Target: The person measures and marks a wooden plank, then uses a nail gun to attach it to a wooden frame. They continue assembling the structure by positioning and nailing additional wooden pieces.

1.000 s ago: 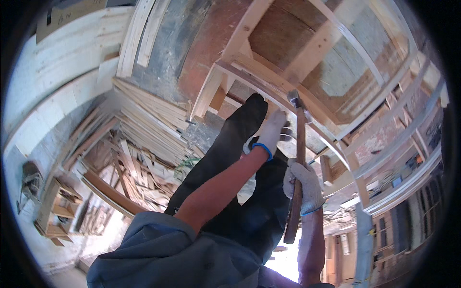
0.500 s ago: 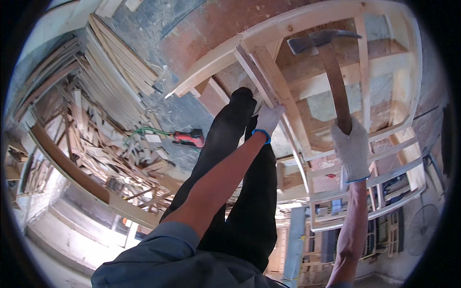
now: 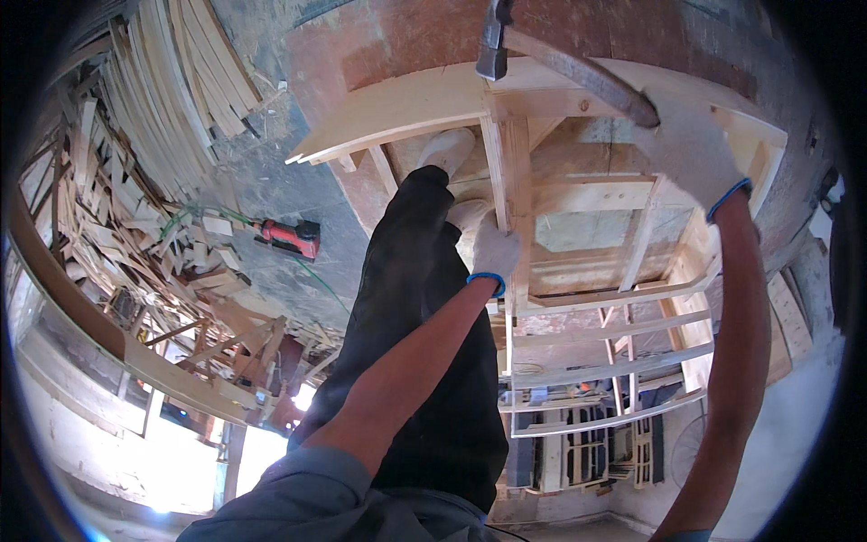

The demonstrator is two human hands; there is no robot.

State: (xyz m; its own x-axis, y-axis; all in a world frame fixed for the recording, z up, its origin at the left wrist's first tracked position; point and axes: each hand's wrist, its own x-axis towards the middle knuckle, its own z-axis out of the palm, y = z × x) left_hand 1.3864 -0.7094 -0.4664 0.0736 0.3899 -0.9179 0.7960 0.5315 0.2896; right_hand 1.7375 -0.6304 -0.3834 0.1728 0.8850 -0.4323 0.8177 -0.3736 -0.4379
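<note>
My right hand (image 3: pixel 691 154), in a white knit glove, is closed around the wooden handle of a hammer (image 3: pixel 578 74). The metal head hangs over the far curved board (image 3: pixel 415 104) of a pale wooden frame, near the top of an upright strip; whether it touches cannot be told. My left hand (image 3: pixel 495 251), gloved the same way, is closed around the near end of that narrow wooden strip (image 3: pixel 494 167), which lies against a thicker beam (image 3: pixel 518 181). The frame (image 3: pixel 591 194) has crosspieces and curved slats reaching toward me on the right.
A red and black power tool (image 3: pixel 291 237) with a green hose lies on the floor at left. Beyond it are heaped wood offcuts (image 3: pixel 117 199) and stacked long strips (image 3: pixel 163 72). My legs (image 3: pixel 406 298) stand beside the frame, shoes partly inside it.
My right hand has moved farther away from me, and the hammer has swung left so its head is over the board by the strip. My left hand stays on the strip; the whole view has shifted.
</note>
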